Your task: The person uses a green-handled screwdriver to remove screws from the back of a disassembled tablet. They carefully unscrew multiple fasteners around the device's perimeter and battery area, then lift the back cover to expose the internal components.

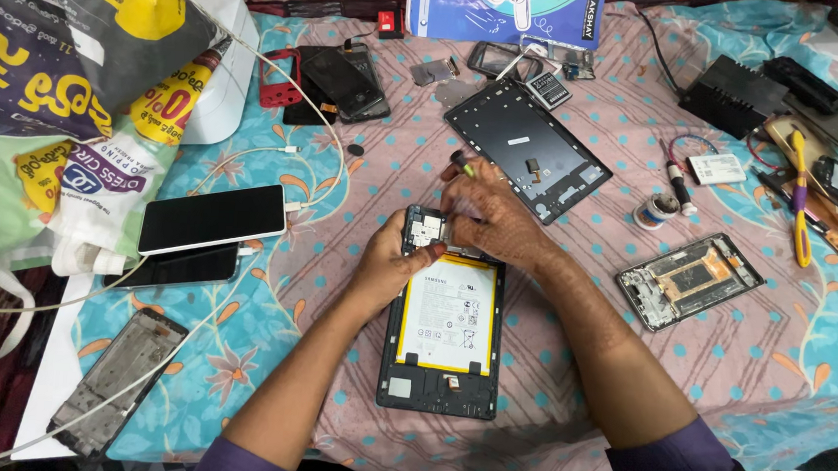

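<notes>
An opened tablet [438,363] lies face down in the middle of the cloth, its white battery with a yellow border exposed. My left hand [390,261] grips the tablet's upper left edge, thumb on the top circuit board. My right hand [486,212] hovers over the top right of the board, pinching a small tool with a green and dark handle [463,164]. A black tablet back cover [527,148] lies just beyond my right hand.
A phone with a white cable [213,217] lies to the left beside printed plastic bags [70,78]. Phone frames rest at the lower left [117,378] and at the right [688,279]. Several phones and parts lie at the back. Tools and a black box [733,95] crowd the right.
</notes>
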